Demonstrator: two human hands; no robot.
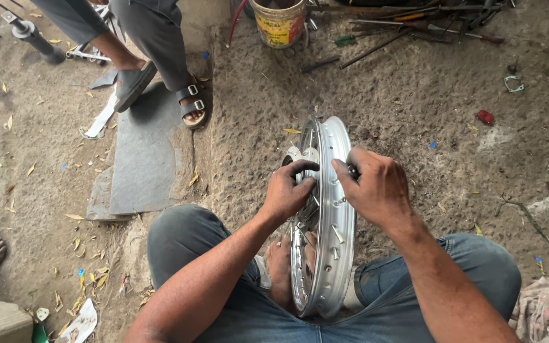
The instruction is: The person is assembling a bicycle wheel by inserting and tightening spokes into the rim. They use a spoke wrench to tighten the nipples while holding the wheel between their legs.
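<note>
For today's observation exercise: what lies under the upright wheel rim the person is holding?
Beneath the wheel rim a bare foot shows beside its lower edge, between jeans-clad knees. The ground contact itself is hidden by the rim and legs.

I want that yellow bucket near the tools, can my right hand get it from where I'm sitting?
Probably not. The right hand is on the wheel rim between your knees, and the yellow bucket stands far across bare ground; nothing blocks it, it just looks too distant.

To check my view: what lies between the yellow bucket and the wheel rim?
In the head view, only bare rough ground separates the yellow bucket from the wheel rim.
</note>
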